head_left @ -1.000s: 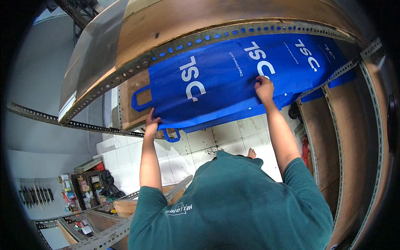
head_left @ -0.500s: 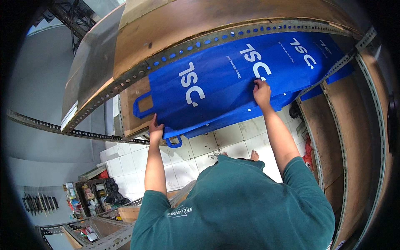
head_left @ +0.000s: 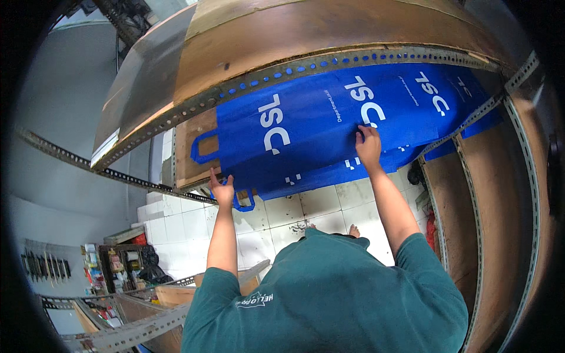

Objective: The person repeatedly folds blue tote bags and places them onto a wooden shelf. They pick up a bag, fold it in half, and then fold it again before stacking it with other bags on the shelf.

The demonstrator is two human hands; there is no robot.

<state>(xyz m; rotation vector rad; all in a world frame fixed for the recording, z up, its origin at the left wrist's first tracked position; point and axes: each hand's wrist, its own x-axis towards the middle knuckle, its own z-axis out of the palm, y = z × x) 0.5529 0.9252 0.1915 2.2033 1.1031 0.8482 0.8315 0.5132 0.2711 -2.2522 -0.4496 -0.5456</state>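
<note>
Blue fabric bags (head_left: 306,117) with white print lie flat in a row, overlapping, on a wooden shelf under a higher board. A loop handle (head_left: 203,157) of one bag points left over bare wood. My left hand (head_left: 222,191) is at the left front corner of the bags, thumb and fingers apart, with another blue handle (head_left: 246,206) hanging beside it. Resting on the front part of the bags near the middle, my right hand (head_left: 369,148) has its fingers loosely bent and slightly spread. Neither hand grips anything that I can see.
A perforated metal rail (head_left: 247,84) edges the upper wooden board (head_left: 282,35) over the bags. Metal-framed shelves (head_left: 453,194) stand at the right. White floor tiles (head_left: 321,203) show below. A small rack of goods (head_left: 118,265) and black plastic bags (head_left: 154,267) are at the lower left.
My left hand has let go of the bag's corner and its fingers have spread. The right fingers have loosened. More print shows along the bags' front edge. The view has shifted slightly.
</note>
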